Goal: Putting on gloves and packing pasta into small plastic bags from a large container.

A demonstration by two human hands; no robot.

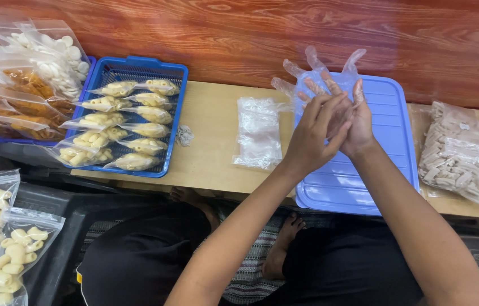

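Observation:
My left hand [312, 133] and my right hand [357, 120] meet above a light blue tray [389, 170] on a low wooden table [211, 122]. A thin clear plastic glove [319, 76] is partly over my right hand, with its empty fingertips sticking up. My left hand grips the glove at my right palm. A stack of small clear bags [258, 133] lies just left of my hands.
A dark blue basket [132, 71] at left holds several small bags of pale pasta-shaped snacks. Larger snack bags [35, 62] sit at far left, two more bags [1, 238] at bottom left. A big bag of pale sticks [457, 150] lies right. A wooden wall is behind.

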